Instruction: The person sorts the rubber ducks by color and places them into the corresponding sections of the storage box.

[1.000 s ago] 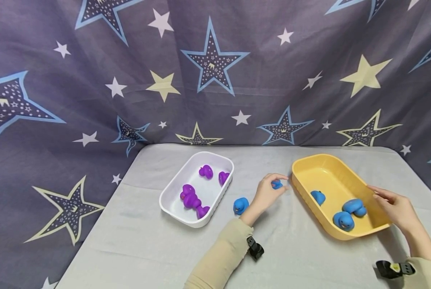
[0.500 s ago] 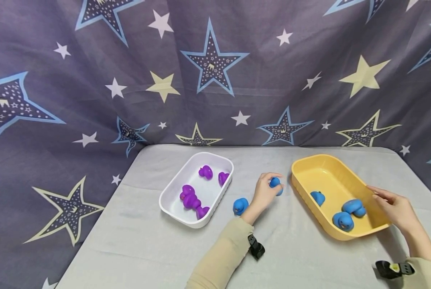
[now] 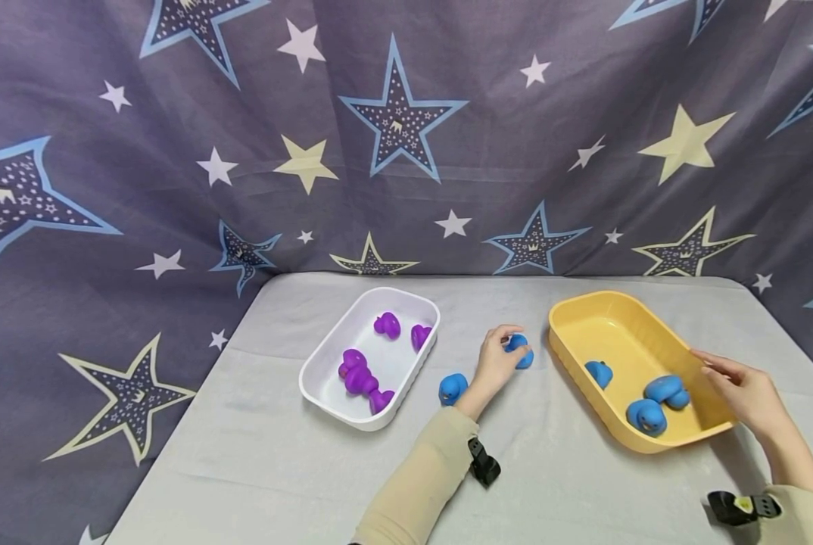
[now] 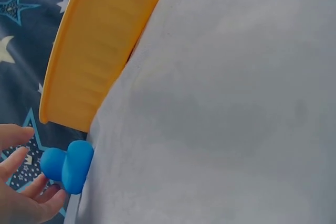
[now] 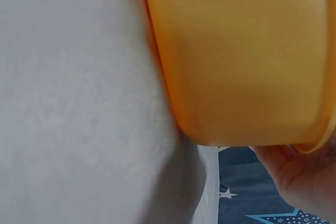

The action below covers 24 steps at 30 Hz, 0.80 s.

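On the cloth between two tubs, a blue rubber duck (image 3: pixel 521 353) sits beside the fingers of my left hand (image 3: pixel 493 363). In the left wrist view, that hand is spread round the duck (image 4: pixel 76 167), with lower fingertips right at its side and a gap to the upper fingers (image 4: pixel 14 135). My right hand (image 3: pixel 750 393) grips the right-hand rim of the yellow tub (image 3: pixel 611 303), which has several blue ducks (image 3: pixel 665 390) inside. In the right wrist view, the tub's outer wall (image 5: pixel 247 66) partly covers that hand (image 5: pixel 310 177).
A white tub (image 3: pixel 318 363) holding several purple ducks (image 3: pixel 362 378) stands to the left. Another blue duck (image 3: pixel 453 389) lies near my left wrist. A star-patterned curtain (image 3: pixel 475 136) hangs behind the cloth-covered table (image 3: pixel 243 454).
My left hand has drawn slightly left, and more of the blue duck by its fingers now shows. My right hand and both tubs have stayed in place.
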{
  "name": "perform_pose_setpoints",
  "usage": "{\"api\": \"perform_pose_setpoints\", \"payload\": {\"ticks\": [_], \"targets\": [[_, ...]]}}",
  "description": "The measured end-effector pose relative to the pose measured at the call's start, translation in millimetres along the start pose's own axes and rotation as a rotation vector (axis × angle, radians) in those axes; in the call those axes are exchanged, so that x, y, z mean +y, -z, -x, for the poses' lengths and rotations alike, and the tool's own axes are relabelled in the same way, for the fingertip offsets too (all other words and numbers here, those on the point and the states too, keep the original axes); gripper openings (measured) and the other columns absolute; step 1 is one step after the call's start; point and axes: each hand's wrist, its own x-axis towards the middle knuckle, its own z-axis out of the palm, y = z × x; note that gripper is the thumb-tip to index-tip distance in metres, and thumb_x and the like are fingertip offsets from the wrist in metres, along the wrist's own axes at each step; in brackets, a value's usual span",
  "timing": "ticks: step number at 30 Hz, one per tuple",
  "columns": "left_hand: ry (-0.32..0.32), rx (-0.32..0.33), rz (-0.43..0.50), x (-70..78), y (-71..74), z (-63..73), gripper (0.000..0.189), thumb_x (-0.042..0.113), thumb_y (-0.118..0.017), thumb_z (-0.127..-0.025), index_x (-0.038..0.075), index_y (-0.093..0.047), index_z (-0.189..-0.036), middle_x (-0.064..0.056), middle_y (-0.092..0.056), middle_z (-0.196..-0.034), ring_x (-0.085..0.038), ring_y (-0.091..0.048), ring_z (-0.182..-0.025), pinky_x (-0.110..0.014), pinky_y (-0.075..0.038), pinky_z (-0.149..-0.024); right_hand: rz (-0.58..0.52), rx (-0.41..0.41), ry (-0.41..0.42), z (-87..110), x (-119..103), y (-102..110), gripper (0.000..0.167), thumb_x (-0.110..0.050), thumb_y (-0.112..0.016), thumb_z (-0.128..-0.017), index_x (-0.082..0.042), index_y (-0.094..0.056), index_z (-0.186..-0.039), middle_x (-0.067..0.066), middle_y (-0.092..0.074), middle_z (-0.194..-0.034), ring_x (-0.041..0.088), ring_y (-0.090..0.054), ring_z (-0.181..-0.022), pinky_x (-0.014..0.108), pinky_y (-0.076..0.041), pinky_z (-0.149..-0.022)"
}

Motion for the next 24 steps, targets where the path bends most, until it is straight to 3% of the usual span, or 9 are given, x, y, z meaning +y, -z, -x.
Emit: {"api": "perform_pose_setpoints", "payload": {"ticks": [10, 24], "targets": [[0.011, 0.026, 0.010, -8.5, -3.7, -2.9, 0.027, 0.010, -0.062, -0.082, 0.005, -0.058, -0.108, -0.008, -0.055, -0.104, -0.022, -0.051, -0.100, -0.026, -0.044, -0.086, 0.000, -0.010, -0.009, -0.5, 0, 0, 0.030, -0.017, -0.049, -0.091, -0.017, -0.058, -0.119, -0.043, -0.040, -0.088, -0.025, -0.034, -0.080, 0.001, -0.034, -0.060], [0.071, -0.004, -0.010, -15.4, -5.7, -5.3, 0.030, 0.012, -0.060, -0.084, 0.007, -0.056, -0.113, -0.010, -0.056, -0.110, -0.022, -0.052, -0.102, -0.028, -0.044, -0.086, 0.042, -0.032, -0.058, -1.5, 1, 0, 0.031, -0.022, -0.048, -0.091, -0.016, -0.056, -0.121, -0.041, -0.040, -0.088, -0.024, -0.031, -0.079, 0.003, -0.035, -0.059]]}}
